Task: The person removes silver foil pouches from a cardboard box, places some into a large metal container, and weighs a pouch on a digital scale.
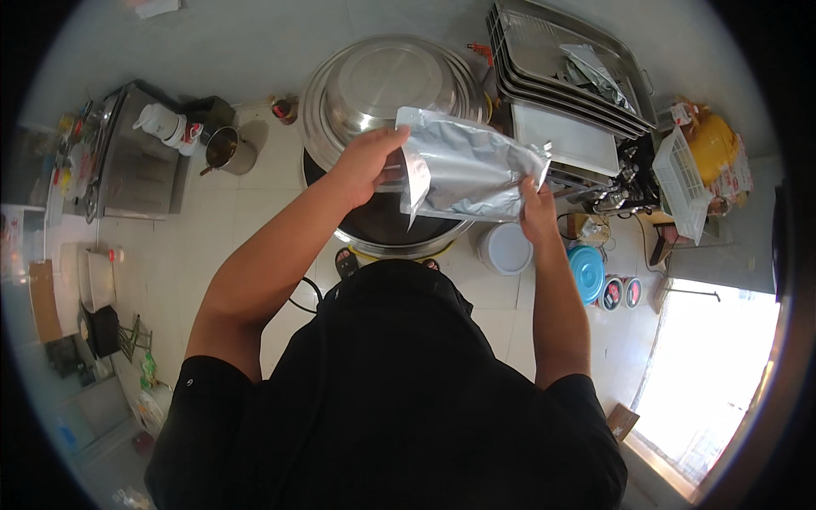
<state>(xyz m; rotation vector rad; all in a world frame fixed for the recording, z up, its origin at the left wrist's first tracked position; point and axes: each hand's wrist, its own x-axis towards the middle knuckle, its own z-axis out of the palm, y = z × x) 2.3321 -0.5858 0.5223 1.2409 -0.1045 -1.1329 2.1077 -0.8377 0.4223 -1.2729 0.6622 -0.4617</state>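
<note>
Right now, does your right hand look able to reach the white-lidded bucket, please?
Probably not: the right hand grips the silver pouch, and the bucket stands lower, on the floor.

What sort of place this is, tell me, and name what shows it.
Probably a commercial kitchen, judging by the stacked metal trays, the metal pot and the broad round metal bowl or lid.

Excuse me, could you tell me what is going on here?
A person is holding a silver foil pouch in both hands: the left hand grips its left end, the right hand its right end. The pouch is held up over a large round metal vessel, partly covered by a metal basin. Metal trays are stacked to the right.
</note>
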